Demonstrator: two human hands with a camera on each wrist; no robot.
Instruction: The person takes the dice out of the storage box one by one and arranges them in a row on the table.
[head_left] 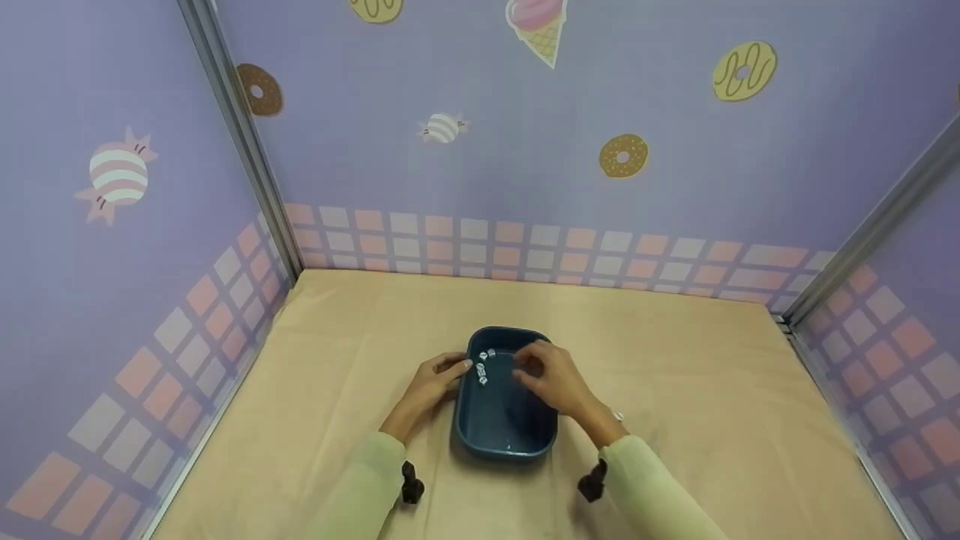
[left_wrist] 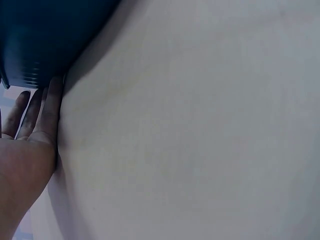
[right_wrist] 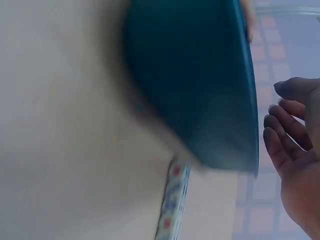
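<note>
A dark blue tray (head_left: 507, 409) with a raised rim stands on the cloth-covered table. Several small white dice (head_left: 481, 369) with dark marks lie inside it, along its left wall. My left hand (head_left: 437, 382) touches the tray's left side, thumb at the rim; in the left wrist view its fingers (left_wrist: 48, 112) lie fairly straight against the outer wall. Over the tray's right side hovers my right hand (head_left: 556, 377), fingers loosely bent. Thumb and fingertips stand apart in the right wrist view, with nothing seen between them.
Right of the tray, a row of white dice (right_wrist: 173, 200) with red and blue dots lies on the table; my right wrist mostly hides it in the head view. Patterned panels (head_left: 450, 172) and metal posts (head_left: 240, 142) enclose the table (head_left: 360, 330).
</note>
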